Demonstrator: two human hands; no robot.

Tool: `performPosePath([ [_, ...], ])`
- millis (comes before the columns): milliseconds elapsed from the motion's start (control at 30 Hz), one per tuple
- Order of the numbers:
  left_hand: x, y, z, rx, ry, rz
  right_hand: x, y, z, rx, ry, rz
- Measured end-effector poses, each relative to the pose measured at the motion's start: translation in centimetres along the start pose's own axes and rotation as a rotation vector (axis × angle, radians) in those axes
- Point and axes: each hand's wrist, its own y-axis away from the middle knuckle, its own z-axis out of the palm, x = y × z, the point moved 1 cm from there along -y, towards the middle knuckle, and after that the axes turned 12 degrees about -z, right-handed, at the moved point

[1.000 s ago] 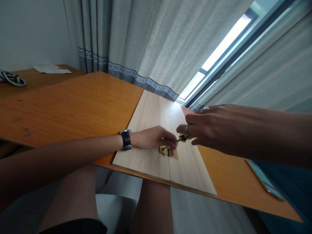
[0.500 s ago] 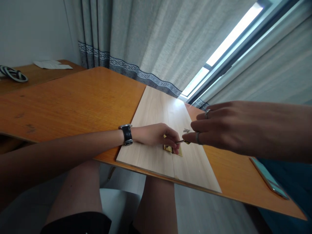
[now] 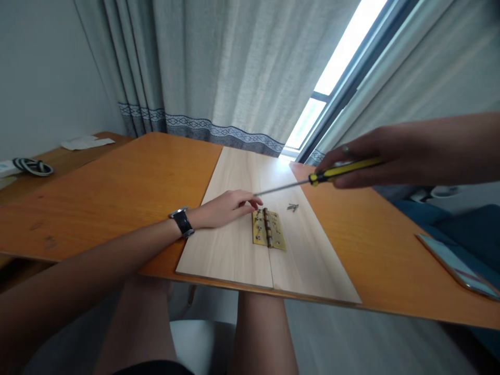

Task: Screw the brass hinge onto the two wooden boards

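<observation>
A brass-coloured hinge (image 3: pixel 269 229) lies unfolded across the seam between two pale wooden boards (image 3: pixel 230 255), with small screws standing in its left leaf. My left hand (image 3: pixel 230 207), watch at the wrist, rests on the left board at the hinge's upper left corner. Its fingers are stretched out and apart, holding nothing I can see. Raised over the right side, my right hand (image 3: pixel 375 156) grips a screwdriver (image 3: pixel 332 171) by its yellow and black handle. The long shaft points left, its tip appearing close to my left fingertips. Several loose screws (image 3: pixel 292 207) lie on the right board.
The boards sit on an orange-brown wooden table (image 3: pixel 156 192). A phone (image 3: pixel 461 263) lies at its right edge. At the far left are a coiled cable (image 3: pixel 34 166) and papers (image 3: pixel 86 142). Curtains (image 3: pixel 219 62) hang behind the table.
My right hand has lifted up and away from the hinge with the screwdriver. My left hand has drawn back to the upper left, uncovering the hinge. The camera view has shifted too.
</observation>
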Motion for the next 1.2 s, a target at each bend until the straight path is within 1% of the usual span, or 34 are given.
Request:
performPosePath([
  [33, 0.1, 0.0, 0.0, 0.018, -0.015, -0.018, 1.3, 0.7, 0.4, -0.054, -0.103, 0.039],
  [67, 0.1, 0.0, 0.0, 0.035, -0.025, -0.043, 2.7, 1.4, 1.2, 0.011, -0.179, 0.09],
  [100, 0.2, -0.1, 0.0, 0.047, -0.034, -0.071, 4.4, 1.9, 2.7, 0.123, -0.253, 0.157],
  [133, 0.3, -0.2, -0.1, 0.053, -0.041, -0.099, 6.1, 2.3, 4.6, 0.271, -0.355, 0.214],
  [200, 0.7, -0.8, -0.4, 0.032, -0.072, -0.146, 9.6, 2.5, 9.4, 0.655, -0.602, 0.301],
  [233, 1.0, -1.2, -0.5, 0.01, -0.104, -0.16, 11.3, 2.4, 12.0, 0.773, -0.656, 0.375],
  [267, 1.4, -1.8, -0.6, -0.018, -0.146, -0.165, 12.7, 2.1, 14.4, 0.842, -0.64, 0.451],
  [300, 1.8, -2.6, -0.6, -0.05, -0.195, -0.161, 13.8, 1.8, 16.5, 0.847, -0.588, 0.507],
  [333, 2.3, -3.5, -0.5, -0.08, -0.246, -0.149, 14.8, 1.5, 18.1, 0.829, -0.518, 0.542],
  [400, 3.3, -5.7, 0.2, -0.134, -0.337, -0.102, 16.0, 1.1, 19.9, 0.763, -0.367, 0.527],
  [467, 4.1, -8.0, 1.6, -0.184, -0.404, -0.039, 16.5, 1.1, 20.4, 0.705, -0.259, 0.469],
  [567, 4.5, -10.8, 4.2, -0.242, -0.507, 0.029, 16.7, 1.4, 20.3, 0.656, -0.196, 0.415],
  [667, 4.4, -12.1, 6.3, -0.232, -0.583, 0.046, 16.6, 1.5, 20.3, 0.666, -0.165, 0.395],
  [733, 4.4, -12.3, 7.0, -0.197, -0.581, 0.047, 16.6, 1.4, 20.5, 0.656, -0.145, 0.361],
  [867, 5.0, -12.2, 7.1, -0.181, -0.569, 0.038, 16.6, 1.2, 20.8, 0.598, -0.113, 0.277],
  [967, 5.3, -12.3, 6.8, -0.183, -0.521, 0.004, 16.6, 1.2, 20.8, 0.6, -0.11, 0.285],
  [1100, 4.9, -12.3, 5.9, -0.073, -0.316, -0.084, 16.8, 1.3, 20.7, 0.607, -0.096, 0.313],
  [1200, 4.4, -11.5, 4.8, -0.023, -0.104, -0.148, 16.9, 1.4, 20.7, 0.612, -0.108, 0.321],
])
